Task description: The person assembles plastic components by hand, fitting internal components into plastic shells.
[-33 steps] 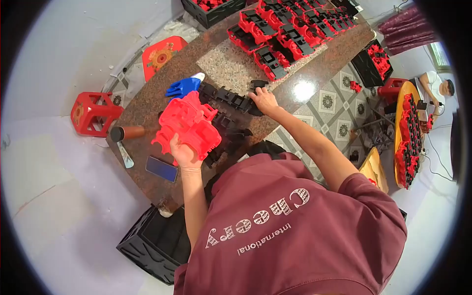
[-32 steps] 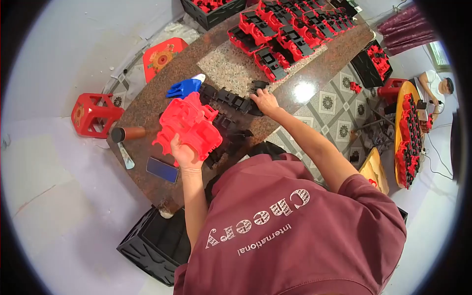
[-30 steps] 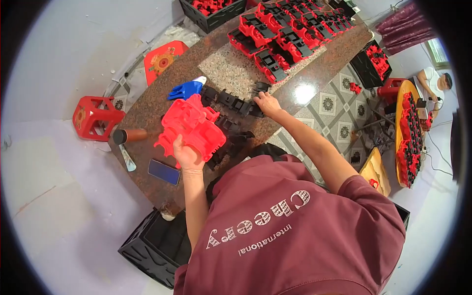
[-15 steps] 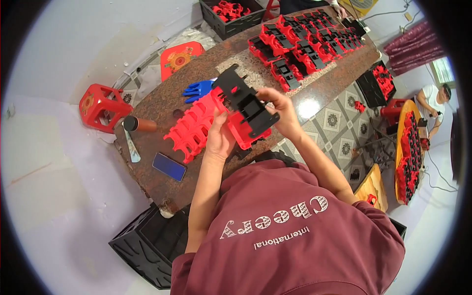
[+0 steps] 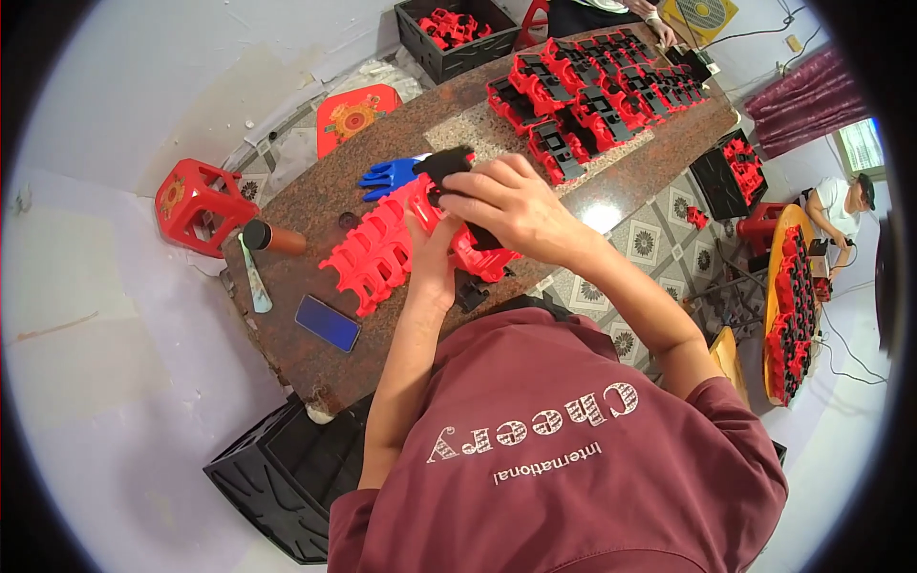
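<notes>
My left hand (image 5: 435, 256) grips a red moulded plastic part (image 5: 489, 262) from its near left side, thumb up. On top of it sits a black plastic plate (image 5: 443, 164), largely hidden by my right hand (image 5: 511, 205), whose fingers curl over and press on it. Whether the plate is fully seated cannot be seen. Just left of my hands, several red plastic parts (image 5: 371, 256) lie in a row on the brown stone table (image 5: 287, 286). A small black piece (image 5: 470, 294) lies at the table edge below the held part.
Blue glove (image 5: 387, 178), brown bottle (image 5: 275, 237) and phone (image 5: 327, 323) lie on the table. Rows of red-and-black assemblies (image 5: 597, 95) fill its far end, near another person's hand (image 5: 663, 31). Red stools (image 5: 201, 205) and black crates (image 5: 277, 477) stand around; a co-worker (image 5: 833, 212) sits far right.
My right hand has moved left and over the black plate, from its right edge to its top. The plate and red part have tilted and are more covered now.
</notes>
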Action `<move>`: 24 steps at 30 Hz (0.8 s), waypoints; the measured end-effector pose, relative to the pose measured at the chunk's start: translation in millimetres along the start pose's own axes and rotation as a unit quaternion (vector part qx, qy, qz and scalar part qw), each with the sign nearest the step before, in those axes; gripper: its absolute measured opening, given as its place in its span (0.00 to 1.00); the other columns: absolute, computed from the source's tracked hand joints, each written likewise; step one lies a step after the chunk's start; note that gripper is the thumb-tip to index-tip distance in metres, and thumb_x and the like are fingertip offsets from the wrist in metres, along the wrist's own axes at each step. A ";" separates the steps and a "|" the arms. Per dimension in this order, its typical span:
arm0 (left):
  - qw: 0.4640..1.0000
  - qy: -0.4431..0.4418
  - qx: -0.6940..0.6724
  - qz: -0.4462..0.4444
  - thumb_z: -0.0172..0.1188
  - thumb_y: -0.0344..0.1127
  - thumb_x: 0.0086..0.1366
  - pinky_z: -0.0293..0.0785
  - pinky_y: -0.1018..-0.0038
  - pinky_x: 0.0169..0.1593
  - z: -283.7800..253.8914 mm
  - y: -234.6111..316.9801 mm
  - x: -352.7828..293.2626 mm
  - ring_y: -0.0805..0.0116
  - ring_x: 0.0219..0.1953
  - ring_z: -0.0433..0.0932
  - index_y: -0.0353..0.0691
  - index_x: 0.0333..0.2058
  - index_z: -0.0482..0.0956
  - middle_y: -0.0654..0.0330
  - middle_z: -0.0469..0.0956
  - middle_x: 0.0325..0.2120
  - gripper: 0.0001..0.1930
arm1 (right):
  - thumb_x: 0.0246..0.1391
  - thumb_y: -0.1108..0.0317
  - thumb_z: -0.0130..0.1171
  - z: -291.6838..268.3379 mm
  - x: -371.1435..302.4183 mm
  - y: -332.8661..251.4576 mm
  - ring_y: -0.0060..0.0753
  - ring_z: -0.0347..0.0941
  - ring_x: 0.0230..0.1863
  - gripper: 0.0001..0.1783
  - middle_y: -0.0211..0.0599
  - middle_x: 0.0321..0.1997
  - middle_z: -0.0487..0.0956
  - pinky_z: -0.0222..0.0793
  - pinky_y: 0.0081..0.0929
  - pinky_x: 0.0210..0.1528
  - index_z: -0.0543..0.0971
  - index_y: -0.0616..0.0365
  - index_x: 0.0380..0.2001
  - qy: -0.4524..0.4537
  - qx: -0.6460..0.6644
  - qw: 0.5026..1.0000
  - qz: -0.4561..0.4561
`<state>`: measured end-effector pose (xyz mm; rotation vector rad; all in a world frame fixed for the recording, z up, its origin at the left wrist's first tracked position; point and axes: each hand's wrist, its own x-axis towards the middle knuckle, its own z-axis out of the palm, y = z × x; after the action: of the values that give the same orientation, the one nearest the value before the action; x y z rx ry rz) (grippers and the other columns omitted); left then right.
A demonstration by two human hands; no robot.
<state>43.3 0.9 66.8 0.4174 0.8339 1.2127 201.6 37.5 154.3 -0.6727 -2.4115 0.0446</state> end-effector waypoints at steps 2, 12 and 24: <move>0.999 0.028 0.030 0.002 0.64 0.34 0.62 0.68 0.65 0.60 5.6 5.3 -1.6 0.63 0.60 0.66 0.44 0.69 0.37 0.56 0.61 0.60 0.47 | 0.45 0.68 0.58 0.1 -2.5 7.0 0.37 0.72 0.47 0.19 0.34 0.48 0.75 0.68 0.33 0.50 0.79 0.54 0.44 -0.062 -0.062 0.995 0.038; 0.998 0.040 0.006 0.038 0.65 0.27 0.59 0.69 0.65 0.59 -12.6 6.5 1.2 0.65 0.55 0.71 0.46 0.69 0.41 0.56 0.68 0.56 0.47 | 0.43 0.68 0.60 -72.2 9.9 17.1 0.37 0.73 0.37 0.10 0.34 0.33 0.70 0.71 0.33 0.39 0.77 0.55 0.32 -0.096 -0.140 0.984 0.059; 0.977 -0.163 -0.099 0.093 0.63 0.37 0.62 0.65 0.60 0.63 10.5 21.7 -8.4 0.60 0.62 0.65 0.48 0.67 0.49 0.56 0.62 0.61 0.40 | 0.41 0.64 0.73 -8.4 -18.6 -43.9 0.36 0.72 0.21 0.18 0.35 0.25 0.72 0.68 0.30 0.22 0.77 0.59 0.32 0.150 -0.007 0.958 0.243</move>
<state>36.2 1.6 91.2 0.5220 0.3947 1.3416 198.9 -10.6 158.9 -1.1756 -1.9130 0.1176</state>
